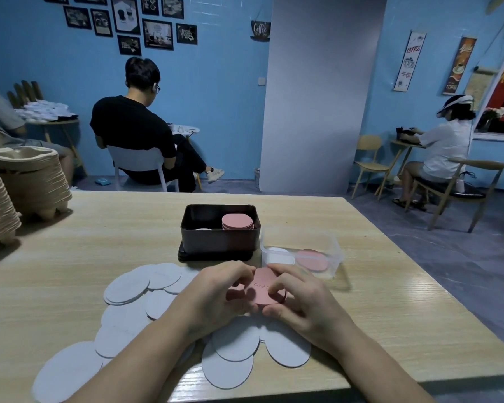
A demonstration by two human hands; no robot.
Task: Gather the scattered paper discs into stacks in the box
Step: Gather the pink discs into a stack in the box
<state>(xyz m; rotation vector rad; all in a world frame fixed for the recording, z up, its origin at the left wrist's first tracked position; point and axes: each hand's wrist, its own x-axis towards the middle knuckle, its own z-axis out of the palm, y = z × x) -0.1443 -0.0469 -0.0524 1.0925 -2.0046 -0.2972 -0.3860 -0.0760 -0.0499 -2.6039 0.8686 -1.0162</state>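
Both hands hold a small stack of pink paper discs [263, 287] just above the table, in front of the boxes. My left hand [216, 295] grips its left side and my right hand [300, 301] grips its right edge. Several white paper discs [128, 286] lie scattered and overlapping on the table around and under my forearms. A black box [218, 242] stands behind my hands, holding a pink disc stack [237, 221] on the right and a white disc low on the left. A clear plastic box [329, 248] to its right holds a white disc and a pink disc.
Stacks of tan pulp cup trays [26, 175] stand at the table's far left. The table's right edge [419, 286] is near the clear box. Three people sit at other tables by the blue wall, beyond my table.
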